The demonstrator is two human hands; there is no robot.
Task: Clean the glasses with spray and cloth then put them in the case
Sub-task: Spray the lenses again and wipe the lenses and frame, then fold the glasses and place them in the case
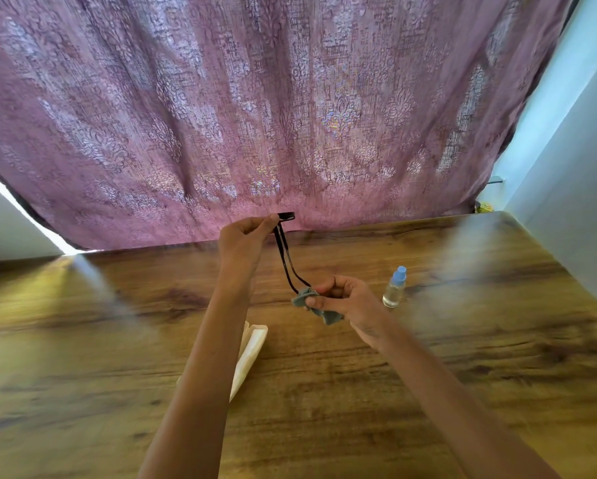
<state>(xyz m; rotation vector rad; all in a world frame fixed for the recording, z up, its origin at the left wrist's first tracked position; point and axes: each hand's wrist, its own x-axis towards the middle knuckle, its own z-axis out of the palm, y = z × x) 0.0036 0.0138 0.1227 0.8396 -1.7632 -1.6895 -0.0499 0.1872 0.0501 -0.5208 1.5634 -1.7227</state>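
My left hand [243, 238] pinches the front of black-framed glasses [285, 252] and holds them up above the wooden table, their two temple arms hanging down toward me. My right hand [347, 300] grips a crumpled grey-blue cloth [319, 307] pressed around the tips of those arms. A small clear spray bottle [395, 288] with a blue cap stands on the table just right of my right hand. A cream-coloured case [250, 354] lies on the table under my left forearm, partly hidden by it.
The wooden table [428, 392] fills the lower half of the view. A mauve patterned curtain [290, 108] hangs behind its far edge. A pale wall [573, 160] runs close along the table's right side.
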